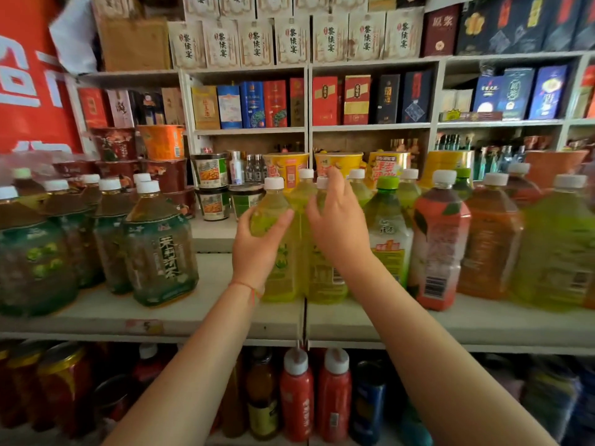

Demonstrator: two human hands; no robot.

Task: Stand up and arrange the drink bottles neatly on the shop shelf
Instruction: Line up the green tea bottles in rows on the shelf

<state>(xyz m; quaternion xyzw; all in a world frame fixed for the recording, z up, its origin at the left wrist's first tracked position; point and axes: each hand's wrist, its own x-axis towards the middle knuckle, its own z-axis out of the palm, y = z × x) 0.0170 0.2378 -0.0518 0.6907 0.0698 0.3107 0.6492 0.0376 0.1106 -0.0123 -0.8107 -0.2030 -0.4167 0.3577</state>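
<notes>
Two yellow-green drink bottles with white caps stand upright side by side at the middle of the white shop shelf (209, 278). My left hand (257, 249) is wrapped around the shoulder of the left yellow-green bottle (277, 268). My right hand (338, 226) lies over the shoulder of the right yellow-green bottle (325, 281), fingers reaching up by its cap. More yellow-green bottles stand behind them.
Dark tea bottles (161, 249) crowd the shelf's left part, with a bare gap between them and my hands. To the right stand a green-capped bottle (388, 226), a pink bottle (439, 246) and orange ones. Noodle cups (285, 169) sit behind. Red bottles (297, 394) fill the shelf below.
</notes>
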